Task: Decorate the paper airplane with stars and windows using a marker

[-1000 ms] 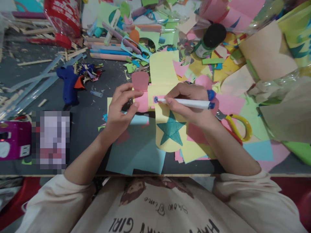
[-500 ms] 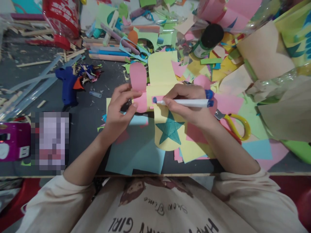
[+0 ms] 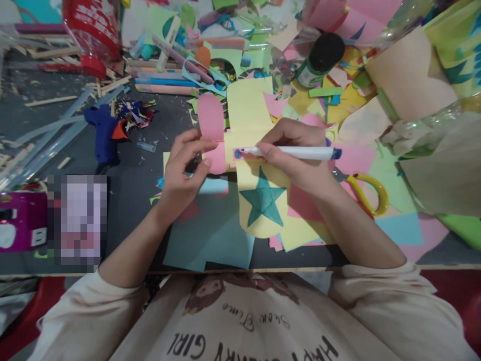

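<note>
My right hand point(image 3: 295, 148) grips a white marker point(image 3: 308, 153) with a blue end, its dark tip at the right edge of a small blue spot. This spot sits on a short pink strip in the middle of a yellow paper cutout point(image 3: 250, 103). A teal star point(image 3: 262, 198) decorates the cutout's lower flap. At its left side, my left hand point(image 3: 186, 163) holds a rounded pink paper piece point(image 3: 216, 158) between thumb and fingers. Another rounded pink flap point(image 3: 211, 118) stands above those fingers. Under my left wrist lies blue-grey paper point(image 3: 210, 225).
To the left are a blue glue gun point(image 3: 103, 133), a phone point(image 3: 80, 218) with a blurred screen and a purple box point(image 3: 22, 220). Yellow-handled scissors point(image 3: 370, 193) lie by my right forearm. A black-capped green bottle point(image 3: 319, 60) leans among paper scraps. Several pens point(image 3: 169, 82) lie behind.
The marker has shifted a little to the right and lies flatter, its tip now at the spot's right edge. A blue cap behind my right hand is now mostly hidden. My left hand keeps its hold.
</note>
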